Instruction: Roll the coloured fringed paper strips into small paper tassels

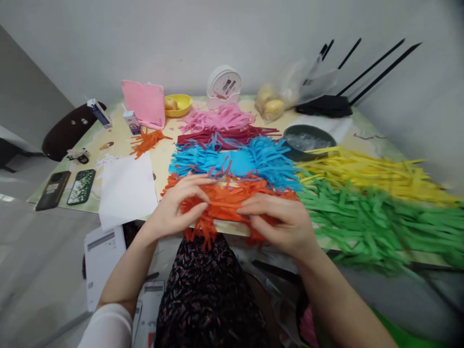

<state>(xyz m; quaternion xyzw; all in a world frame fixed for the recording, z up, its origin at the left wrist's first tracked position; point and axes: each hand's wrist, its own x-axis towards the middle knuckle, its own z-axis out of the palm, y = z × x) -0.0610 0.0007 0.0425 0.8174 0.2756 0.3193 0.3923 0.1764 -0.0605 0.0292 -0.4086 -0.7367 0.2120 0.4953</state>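
A heap of orange paper strips (224,200) lies at the table's near edge, some strips hanging over it. My left hand (177,208) rests on the heap's left side, fingers curled and pinching strips. My right hand (281,222) is on the right side, fingers bent round more orange strips. Behind the orange heap lie blue strips (239,162), then dark red strips (224,135) and pink strips (217,118).
Green strips (373,222) and yellow strips (373,171) fill the right. A dark bowl (308,140), white paper sheet (126,188), two phones (67,188), a small orange strip pile (147,140), a pink tablet case (143,104), a yellow bowl (177,104) and bagged fruit (271,104) stand around.
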